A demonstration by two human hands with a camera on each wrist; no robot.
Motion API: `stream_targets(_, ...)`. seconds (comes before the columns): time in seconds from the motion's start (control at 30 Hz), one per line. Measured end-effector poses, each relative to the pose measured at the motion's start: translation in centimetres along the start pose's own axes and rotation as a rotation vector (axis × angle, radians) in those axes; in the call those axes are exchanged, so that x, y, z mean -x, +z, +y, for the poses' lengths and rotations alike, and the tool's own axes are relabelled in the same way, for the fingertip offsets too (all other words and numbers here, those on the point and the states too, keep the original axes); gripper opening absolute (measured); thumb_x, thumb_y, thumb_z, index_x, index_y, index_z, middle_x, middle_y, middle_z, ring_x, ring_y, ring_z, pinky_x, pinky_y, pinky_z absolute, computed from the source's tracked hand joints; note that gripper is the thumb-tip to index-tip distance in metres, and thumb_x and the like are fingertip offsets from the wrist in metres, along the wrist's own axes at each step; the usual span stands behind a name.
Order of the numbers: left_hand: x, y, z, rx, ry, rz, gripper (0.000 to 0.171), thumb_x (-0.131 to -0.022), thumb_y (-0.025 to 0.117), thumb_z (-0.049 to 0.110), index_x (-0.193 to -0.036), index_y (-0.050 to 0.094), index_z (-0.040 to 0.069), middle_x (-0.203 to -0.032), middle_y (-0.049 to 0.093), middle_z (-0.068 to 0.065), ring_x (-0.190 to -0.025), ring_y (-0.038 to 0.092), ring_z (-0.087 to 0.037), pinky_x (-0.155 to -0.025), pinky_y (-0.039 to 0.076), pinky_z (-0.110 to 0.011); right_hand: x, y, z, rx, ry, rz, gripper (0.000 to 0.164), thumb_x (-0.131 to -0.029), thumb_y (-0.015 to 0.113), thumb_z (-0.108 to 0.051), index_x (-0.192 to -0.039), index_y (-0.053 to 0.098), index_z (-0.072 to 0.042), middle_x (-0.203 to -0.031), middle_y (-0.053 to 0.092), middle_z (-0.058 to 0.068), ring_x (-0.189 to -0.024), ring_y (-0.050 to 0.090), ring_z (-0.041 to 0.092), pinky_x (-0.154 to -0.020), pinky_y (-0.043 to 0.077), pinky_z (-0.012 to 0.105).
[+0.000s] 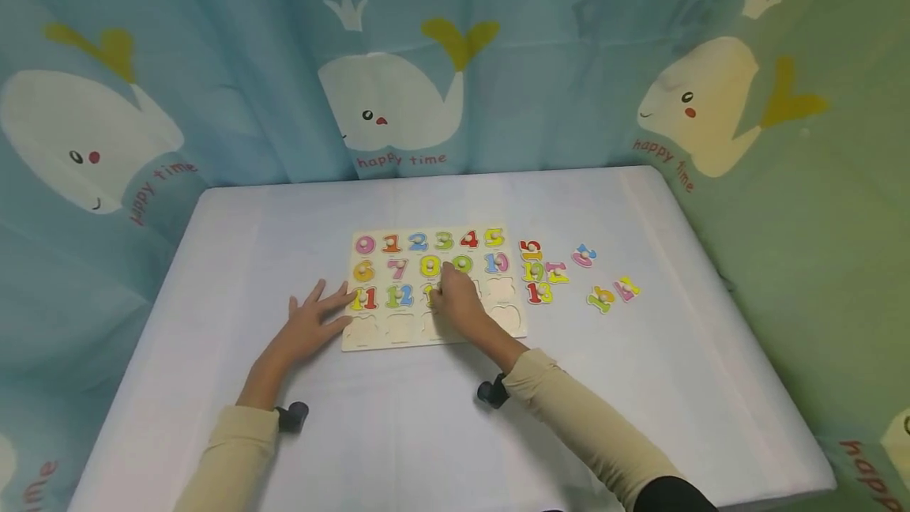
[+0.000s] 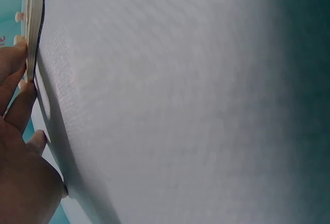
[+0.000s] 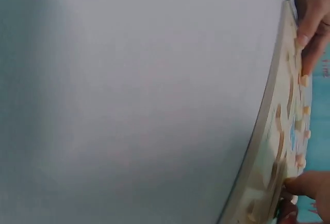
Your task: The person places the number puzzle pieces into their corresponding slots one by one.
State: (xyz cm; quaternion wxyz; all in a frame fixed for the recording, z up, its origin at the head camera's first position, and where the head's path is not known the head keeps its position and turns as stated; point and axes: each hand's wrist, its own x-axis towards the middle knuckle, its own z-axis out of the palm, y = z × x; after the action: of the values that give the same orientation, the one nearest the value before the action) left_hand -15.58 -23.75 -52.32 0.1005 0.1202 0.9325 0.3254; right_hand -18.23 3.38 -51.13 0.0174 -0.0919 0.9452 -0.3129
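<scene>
A wooden number puzzle board (image 1: 377, 338) lies on the white table, with knobbed number pieces from 0 to 12 seated in its upper rows. My right hand (image 1: 460, 303) is over the third row and pinches a number puzzle piece (image 1: 430, 295), part of it yellow, just right of the 12. Most of that piece is hidden under the fingers; in the right wrist view, thumb and finger (image 3: 307, 185) meet low over the board. Spread fingers of my left hand (image 1: 313, 322) touch the board's left edge, beside the yellow-and-red 11 (image 1: 365, 299).
Right of the board lie loose number pieces: a red-and-yellow 15 (image 1: 530, 250), a 19 (image 1: 533, 272), a 13 (image 1: 539, 293), and several farther right, including a blue-and-pink one (image 1: 584, 256). Blank recesses show in the board's bottom row. A whale-print curtain (image 1: 270, 101) surrounds the table.
</scene>
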Motion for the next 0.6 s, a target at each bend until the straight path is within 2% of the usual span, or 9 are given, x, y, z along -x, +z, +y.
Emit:
stream_targets(0.13,-0.1,0.3,-0.2,0.008,0.004,-0.009,0.052,-0.090,0.062,0.034,-0.135,0.052,0.010,-0.147,0.034,-0.009,-0.140,0.005,-0.039,-0.101,-0.015,-0.065,0.2,0.6,0.3,-0.030,0.011,0.016,0.057,-0.086,0.067,-0.006,-0.134,0.040,0.007,-0.075,0.053,0.002,-0.066,0.048,0.012,-0.054,0.041,0.022)
stream_targets(0.27,-0.1,0.5,-0.1,0.008,0.008,-0.013,0.052,-0.090,0.062,0.034,-0.135,0.052,0.011,-0.147,0.035,-0.010,-0.140,0.005,-0.039,-0.101,-0.014,-0.065,0.1,1.0,1.0,-0.018,-0.072,0.030,0.053,-0.086,0.066,-0.005,-0.133,0.044,0.001,-0.083,0.053,0.001,-0.074,0.047,0.012,-0.062,0.042,0.024)
stream_targets(0.37,0.1,0.4,-0.2,0.006,-0.002,0.001,0.051,-0.090,0.062,0.033,-0.135,0.052,0.011,-0.147,0.035,-0.010,-0.140,0.005,-0.039,-0.102,-0.015,-0.064,-0.1,1.0,1.4,-0.075,-0.126,-0.006,0.050,-0.087,0.066,-0.006,-0.132,0.046,-0.001,-0.086,0.054,0.001,-0.076,0.049,0.013,-0.065,0.044,0.024)
stream_targets(0.5,0.0,0.4,-0.4,-0.009,-0.008,-0.003,0.053,-0.090,0.061,0.036,-0.136,0.051,0.011,-0.148,0.034,-0.011,-0.140,0.005,-0.039,-0.102,-0.014,-0.063,0.0,-0.1,2.5,-0.192,-0.107,-0.080,0.054,-0.088,0.067,-0.015,-0.136,0.044,-0.006,-0.093,0.057,-0.002,-0.082,0.053,0.010,-0.073,0.046,0.024)
stream_targets(0.6,0.0,0.3,-0.4,-0.022,-0.011,-0.004,0.054,-0.090,0.060,0.038,-0.136,0.051,0.012,-0.148,0.033,-0.011,-0.140,0.006,-0.039,-0.102,-0.013,-0.064,0.5,-1.8,4.3,-0.262,-0.122,-0.048,0.053,-0.088,0.067,-0.016,-0.136,0.046,-0.006,-0.100,0.061,0.000,-0.090,0.058,0.013,-0.081,0.048,0.029)
